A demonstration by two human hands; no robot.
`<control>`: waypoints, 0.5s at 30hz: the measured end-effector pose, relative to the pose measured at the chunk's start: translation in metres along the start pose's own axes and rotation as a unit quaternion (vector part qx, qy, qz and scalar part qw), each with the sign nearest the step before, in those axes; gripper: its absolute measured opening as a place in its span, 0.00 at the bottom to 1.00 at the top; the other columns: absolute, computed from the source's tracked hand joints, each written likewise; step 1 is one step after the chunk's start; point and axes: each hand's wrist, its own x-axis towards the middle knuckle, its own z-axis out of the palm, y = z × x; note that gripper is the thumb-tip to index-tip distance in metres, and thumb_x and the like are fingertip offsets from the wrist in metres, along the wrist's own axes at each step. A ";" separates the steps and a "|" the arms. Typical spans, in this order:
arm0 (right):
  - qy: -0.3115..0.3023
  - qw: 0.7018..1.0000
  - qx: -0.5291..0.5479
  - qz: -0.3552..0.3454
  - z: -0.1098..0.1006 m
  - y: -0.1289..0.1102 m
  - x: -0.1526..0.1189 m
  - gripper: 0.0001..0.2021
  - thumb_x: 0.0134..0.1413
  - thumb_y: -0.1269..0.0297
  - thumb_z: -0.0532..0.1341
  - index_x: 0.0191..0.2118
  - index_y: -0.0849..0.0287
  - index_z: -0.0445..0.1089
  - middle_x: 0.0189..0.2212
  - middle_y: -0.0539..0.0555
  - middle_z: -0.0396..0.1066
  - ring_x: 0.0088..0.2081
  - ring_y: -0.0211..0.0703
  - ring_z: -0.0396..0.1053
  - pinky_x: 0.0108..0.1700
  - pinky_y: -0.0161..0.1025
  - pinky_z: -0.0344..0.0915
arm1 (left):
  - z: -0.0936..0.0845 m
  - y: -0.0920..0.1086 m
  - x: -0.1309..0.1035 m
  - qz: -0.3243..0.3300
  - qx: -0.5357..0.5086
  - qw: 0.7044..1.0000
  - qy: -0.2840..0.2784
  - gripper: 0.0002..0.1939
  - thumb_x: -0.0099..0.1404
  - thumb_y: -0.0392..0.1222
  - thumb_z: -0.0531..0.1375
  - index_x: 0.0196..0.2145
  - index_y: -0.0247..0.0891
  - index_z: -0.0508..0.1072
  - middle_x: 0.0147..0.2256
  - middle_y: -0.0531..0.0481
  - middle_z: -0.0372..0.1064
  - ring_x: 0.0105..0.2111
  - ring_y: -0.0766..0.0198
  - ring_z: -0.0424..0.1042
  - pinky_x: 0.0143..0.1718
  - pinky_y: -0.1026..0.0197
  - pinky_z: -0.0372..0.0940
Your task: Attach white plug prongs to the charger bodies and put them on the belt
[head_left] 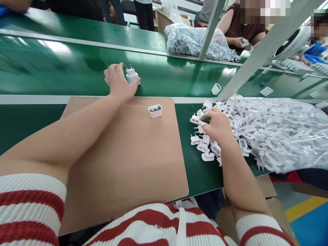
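Over the green belt, my left hand is spread, with its thumb beside a white two-pin plug adapter standing pins up; whether the fingers grip it is unclear. My right hand reaches into the loose pile of white plug caps, its fingers closed around one white cap. A white housing with a green circuit board showing inside lies on the brown cardboard sheet, between my hands.
A clear plastic bag of white parts lies at the right. White housings rest on the belt. A metal post slants up at the right. Beyond the belt are another bag and a person's hands.
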 end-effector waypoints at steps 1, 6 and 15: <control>0.017 0.998 0.059 -0.001 0.000 -0.002 -0.002 0.05 0.49 0.72 0.68 0.32 0.55 0.78 0.46 0.57 0.76 0.49 0.54 0.76 0.44 0.47 0.74 | -0.007 0.006 -0.013 0.035 -0.024 0.999 -0.011 0.37 0.72 0.58 0.63 0.69 0.33 0.62 0.65 0.43 0.61 0.60 0.57 0.57 0.64 0.51 0.52; -0.019 0.942 0.329 0.056 0.002 -0.018 -0.007 0.16 0.42 0.59 0.78 0.28 0.57 0.71 0.50 0.59 0.78 0.41 0.49 0.80 0.41 0.46 0.79 | -0.027 0.027 -0.077 0.068 -0.095 0.952 -0.283 0.38 0.60 0.64 0.72 0.60 0.41 0.74 0.55 0.46 0.74 0.47 0.56 0.71 0.45 0.56 0.67; -0.087 0.919 0.383 0.039 0.002 -0.028 -0.010 0.34 0.31 0.68 0.79 0.51 0.53 0.75 0.42 0.51 0.76 0.37 0.42 0.76 0.38 0.40 0.78 | 0.008 0.074 -0.152 0.186 -0.194 0.897 -0.350 0.21 0.66 0.59 0.66 0.47 0.42 0.83 0.41 0.46 0.77 0.40 0.55 0.75 0.41 0.56 0.70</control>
